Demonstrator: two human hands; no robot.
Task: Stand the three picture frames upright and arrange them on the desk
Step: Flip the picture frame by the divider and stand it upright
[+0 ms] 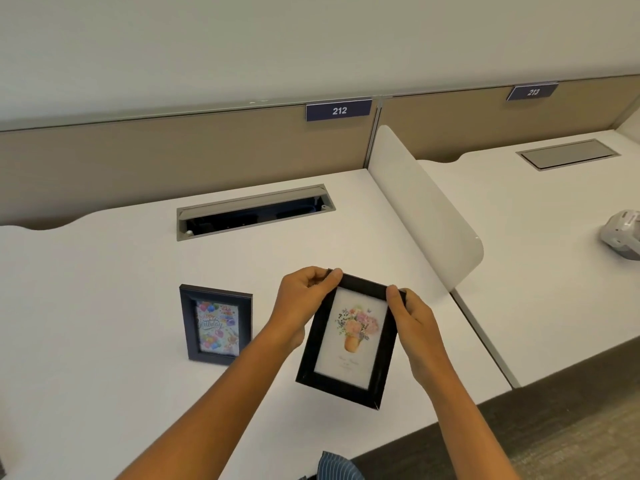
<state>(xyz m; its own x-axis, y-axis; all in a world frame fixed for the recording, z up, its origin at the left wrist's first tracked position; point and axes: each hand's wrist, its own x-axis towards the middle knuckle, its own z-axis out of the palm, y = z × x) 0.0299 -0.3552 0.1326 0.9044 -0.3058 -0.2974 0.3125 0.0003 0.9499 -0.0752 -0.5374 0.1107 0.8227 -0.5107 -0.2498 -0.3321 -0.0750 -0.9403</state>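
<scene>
A black frame with a flower-vase picture (349,341) is held tilted above the white desk (104,323), its picture facing me. My left hand (301,306) grips its top left corner and my right hand (415,327) grips its top right corner and right side. To the left, a second black frame with a colourful birthday card (216,325) stands upright on the desk, apart from both hands. No third frame is in view.
An open cable hatch (254,211) lies in the desk behind the frames. A white rounded divider (422,216) separates this desk from the neighbouring one, where a white device (623,233) lies. Beige partition panels carry labels 212 (338,110) and 213.
</scene>
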